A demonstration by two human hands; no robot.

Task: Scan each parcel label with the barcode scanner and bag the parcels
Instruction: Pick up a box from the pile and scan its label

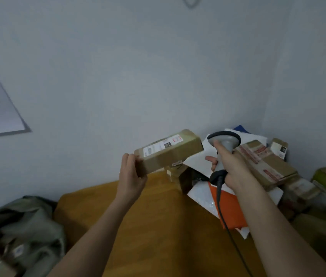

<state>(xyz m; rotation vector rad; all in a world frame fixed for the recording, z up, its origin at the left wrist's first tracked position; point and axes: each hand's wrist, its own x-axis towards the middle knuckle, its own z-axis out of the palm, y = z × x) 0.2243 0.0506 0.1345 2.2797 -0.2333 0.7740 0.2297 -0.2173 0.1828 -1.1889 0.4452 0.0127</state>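
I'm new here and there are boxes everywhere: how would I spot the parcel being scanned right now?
Look above the yellow table, against the grey wall. The parcel is the brown box that the left hand holds up by one end, beside the scanner. Unlike the piled boxes, it is off the table.

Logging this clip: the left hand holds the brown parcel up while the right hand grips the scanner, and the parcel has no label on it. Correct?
Not quite. The head view shows a white label on the brown parcel. The rest stands: the left hand holds it up and the right hand grips the scanner.
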